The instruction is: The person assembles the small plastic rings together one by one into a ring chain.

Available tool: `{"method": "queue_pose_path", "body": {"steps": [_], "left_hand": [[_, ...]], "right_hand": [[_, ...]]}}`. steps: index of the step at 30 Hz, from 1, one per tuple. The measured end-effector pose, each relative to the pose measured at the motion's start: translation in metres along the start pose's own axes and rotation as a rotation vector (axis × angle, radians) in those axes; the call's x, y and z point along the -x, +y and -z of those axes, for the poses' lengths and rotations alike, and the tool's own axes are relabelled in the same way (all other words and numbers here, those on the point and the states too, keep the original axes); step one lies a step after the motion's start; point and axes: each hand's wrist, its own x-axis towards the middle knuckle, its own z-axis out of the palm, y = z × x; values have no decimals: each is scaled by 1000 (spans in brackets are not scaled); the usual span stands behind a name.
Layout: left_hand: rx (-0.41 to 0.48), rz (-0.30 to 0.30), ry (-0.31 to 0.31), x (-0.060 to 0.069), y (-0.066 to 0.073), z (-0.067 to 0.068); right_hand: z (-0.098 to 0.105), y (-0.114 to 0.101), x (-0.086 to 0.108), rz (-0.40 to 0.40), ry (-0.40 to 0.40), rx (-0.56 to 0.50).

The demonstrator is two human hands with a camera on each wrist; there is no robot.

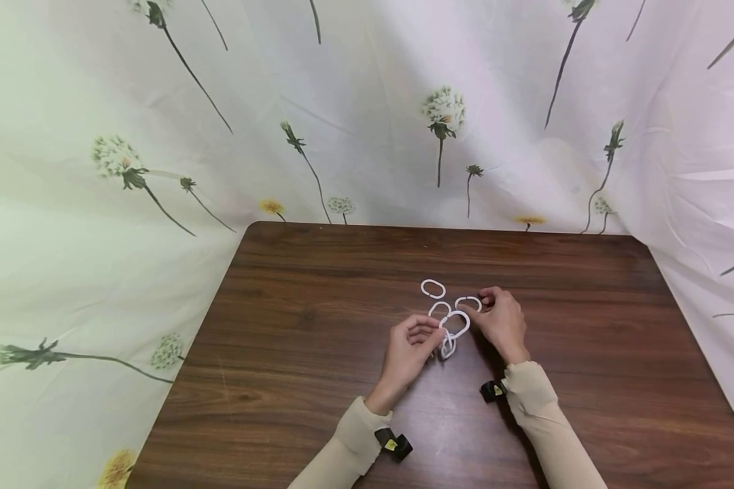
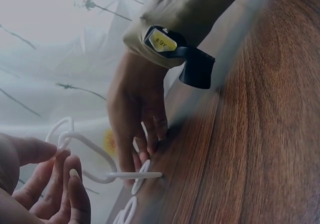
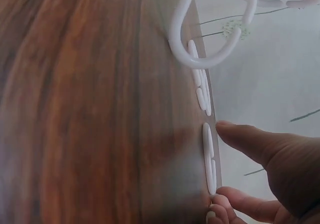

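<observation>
My left hand pinches a short chain of white plastic C-shaped rings between thumb and fingertips. One linked ring sticks out toward the right, its gap visible in the right wrist view; other links hang by the fingertips. Over on the right, my right hand is at a loose ring lying flat on the table. In the right wrist view its fingertips touch one end of that loose ring, while the thumb appears slightly apart from it.
Two more loose white rings lie on the table: one ring farther back, another ring partly behind the held chain. The dark wooden table ends at a flower-printed white curtain. Black straps with cameras sit on both wrists.
</observation>
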Motion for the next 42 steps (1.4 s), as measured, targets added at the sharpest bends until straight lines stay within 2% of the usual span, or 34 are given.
{"method": "queue_pose_path", "body": {"steps": [11,17,24,30,36,42], "left_hand": [[8,4,-4,2,0,1],[10,0,-15,1,-1,2],[31,16,-11,2,0,3],[25,12,-15,2,0,3],[18,11,-10,3,-2,4],[17,13,-12,4,-2,4]], "right_hand": [[2,-4,5,-61,10,48],[5,-3,5,-9,0,27],[4,2,6,59,-36,-35],[2,5,7,98,-27,-93],[0,9,7,113,-34,-184],[2,11,10,109,-87,-262]]}}
